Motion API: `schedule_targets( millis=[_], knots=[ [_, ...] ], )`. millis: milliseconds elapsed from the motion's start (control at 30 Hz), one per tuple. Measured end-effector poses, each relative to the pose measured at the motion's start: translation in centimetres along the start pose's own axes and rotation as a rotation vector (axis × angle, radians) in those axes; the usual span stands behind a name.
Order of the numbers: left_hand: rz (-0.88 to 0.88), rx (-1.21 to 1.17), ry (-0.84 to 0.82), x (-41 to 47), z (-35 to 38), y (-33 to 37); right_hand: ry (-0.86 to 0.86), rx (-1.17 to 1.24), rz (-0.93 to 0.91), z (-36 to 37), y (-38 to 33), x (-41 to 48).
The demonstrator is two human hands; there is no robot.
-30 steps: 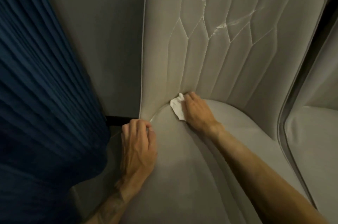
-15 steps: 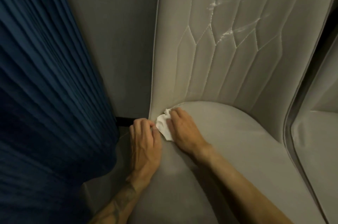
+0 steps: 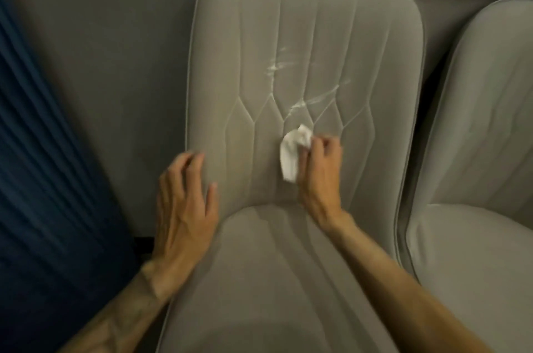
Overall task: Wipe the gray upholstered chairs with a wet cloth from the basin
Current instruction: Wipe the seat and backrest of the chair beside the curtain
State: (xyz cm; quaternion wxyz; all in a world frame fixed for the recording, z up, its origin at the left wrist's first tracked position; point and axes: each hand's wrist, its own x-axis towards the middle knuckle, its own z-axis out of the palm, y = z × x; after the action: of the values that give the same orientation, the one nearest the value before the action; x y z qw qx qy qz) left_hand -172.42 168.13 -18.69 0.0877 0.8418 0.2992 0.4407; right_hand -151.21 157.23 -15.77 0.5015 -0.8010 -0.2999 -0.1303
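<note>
A gray upholstered chair [image 3: 305, 35] with stitched panels fills the middle of the view, with whitish streaks on its backrest. My right hand [image 3: 318, 171] grips a small white cloth [image 3: 292, 150] against the lower middle of the backrest, just below the streaks. My left hand [image 3: 184, 202] hovers at the chair's left side, where backrest and seat meet, fingers loosely spread and holding nothing. The basin is out of view.
A second gray chair [image 3: 487, 150] stands close on the right. A dark blue pleated curtain [image 3: 43, 179] hangs on the left. A gray wall [image 3: 115, 50] runs behind the chairs.
My right hand has carried the cloth from the left corner of the seat crease up to the middle of the backrest. My left hand has lifted off the seat edge and opened. The view pulled back.
</note>
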Motion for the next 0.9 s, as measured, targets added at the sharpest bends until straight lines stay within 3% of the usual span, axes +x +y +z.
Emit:
schedule_targets(
  millis=[133,233,300,467,567,633,733,800,900],
  knots=[
    [0.145,0.029,0.16,8.4,1.2,0.2,0.369,-0.222,-0.354,-4.7,-1.6,10.0],
    [0.195,0.066,0.244,12.8,2.1,0.3,0.639,-0.348,-0.39,-6.2,-2.7,15.2],
    [0.22,0.064,0.309,13.7,2.9,0.0,0.63,-0.392,-0.384,-4.9,-2.2,15.0],
    [0.253,0.07,0.343,13.8,3.7,-0.6,0.298,-0.519,-0.655,-0.3,1.5,9.3],
    [0.258,0.064,0.347,13.7,3.7,-0.5,0.347,-0.587,-0.771,-2.8,0.5,13.1],
    [0.257,0.053,0.353,13.7,3.8,-0.5,0.539,-0.598,-0.697,-5.1,-1.7,17.8],
    [0.255,0.034,0.358,13.7,3.9,-0.6,0.839,-0.515,-0.381,-4.9,-4.4,20.2],
    [0.263,0.027,0.358,13.7,3.9,-0.6,0.758,-0.513,-0.428,-2.0,-4.0,16.9],
    [0.274,0.002,0.351,13.8,3.8,-0.6,0.331,-0.61,-0.734,-0.6,-1.5,11.7]
  ],
)
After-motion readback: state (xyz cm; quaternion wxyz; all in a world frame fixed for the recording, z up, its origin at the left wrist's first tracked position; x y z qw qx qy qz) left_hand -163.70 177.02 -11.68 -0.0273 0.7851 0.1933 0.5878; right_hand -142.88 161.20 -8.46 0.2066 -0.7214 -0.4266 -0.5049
